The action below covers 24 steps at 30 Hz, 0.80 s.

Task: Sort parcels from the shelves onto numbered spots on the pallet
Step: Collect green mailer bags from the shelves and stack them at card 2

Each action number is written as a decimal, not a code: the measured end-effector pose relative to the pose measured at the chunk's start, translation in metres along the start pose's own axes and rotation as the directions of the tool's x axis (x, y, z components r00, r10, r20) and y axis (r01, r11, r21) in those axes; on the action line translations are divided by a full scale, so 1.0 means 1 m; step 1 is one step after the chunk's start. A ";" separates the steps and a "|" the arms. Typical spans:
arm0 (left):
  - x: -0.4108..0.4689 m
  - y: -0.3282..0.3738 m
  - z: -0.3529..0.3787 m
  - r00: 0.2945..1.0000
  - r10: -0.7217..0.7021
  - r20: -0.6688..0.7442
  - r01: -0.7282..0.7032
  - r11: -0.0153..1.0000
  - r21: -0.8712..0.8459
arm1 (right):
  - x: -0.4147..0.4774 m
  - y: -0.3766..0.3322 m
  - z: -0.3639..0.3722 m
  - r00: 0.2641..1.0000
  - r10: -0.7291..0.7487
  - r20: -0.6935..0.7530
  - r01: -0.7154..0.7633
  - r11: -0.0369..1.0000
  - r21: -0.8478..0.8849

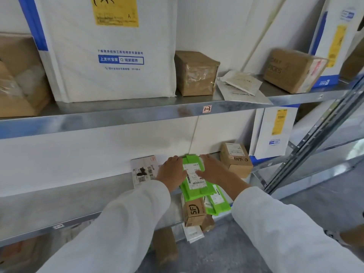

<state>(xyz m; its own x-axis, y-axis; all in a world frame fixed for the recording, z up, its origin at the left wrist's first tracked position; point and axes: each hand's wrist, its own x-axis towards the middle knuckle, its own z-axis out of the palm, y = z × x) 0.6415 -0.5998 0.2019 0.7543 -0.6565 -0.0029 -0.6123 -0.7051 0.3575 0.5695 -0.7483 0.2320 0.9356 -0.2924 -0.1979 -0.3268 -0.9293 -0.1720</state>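
Observation:
A flat green parcel with a white shipping label lies on the lower metal shelf. My left hand grips its left edge, the fingers curled over the far end. My right hand holds its right side, with the thumb lying on the label. Both arms reach in under the upper shelf in white sleeves. A second green parcel lies under the first, toward the shelf's front edge. The pallet is not in view.
Beside the green parcels are a white flat parcel, a labelled brown box and a small SF carton. The upper shelf, tagged 1-3, holds a large white bag, a taped box, envelopes and a carton. A slanted steel upright stands right.

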 end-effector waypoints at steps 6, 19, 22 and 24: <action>0.021 0.007 0.010 0.999 -0.052 0.005 0.052 0.998 -0.022 | 0.024 0.017 0.008 0.999 -0.021 0.049 0.020 1.000 0.022; 0.060 0.017 0.051 0.971 -0.226 0.078 0.228 0.974 -0.018 | 0.105 0.075 0.060 0.971 -0.058 0.231 0.029 0.991 0.130; 0.063 0.017 0.065 0.950 -0.294 0.108 0.295 0.955 -0.001 | 0.119 0.082 0.082 0.955 -0.064 0.291 0.024 0.990 0.142; 0.064 0.017 0.075 0.925 -0.359 0.121 0.364 0.931 -0.018 | 0.114 0.078 0.081 0.941 -0.083 0.327 0.036 0.988 0.148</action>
<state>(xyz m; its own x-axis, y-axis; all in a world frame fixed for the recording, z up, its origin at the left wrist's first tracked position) 0.6611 -0.6737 0.1375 0.8891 -0.3870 -0.2443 -0.2917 -0.8906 0.3489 0.6400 -0.8362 0.1182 0.8641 -0.1238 -0.4879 -0.3089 -0.8958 -0.3197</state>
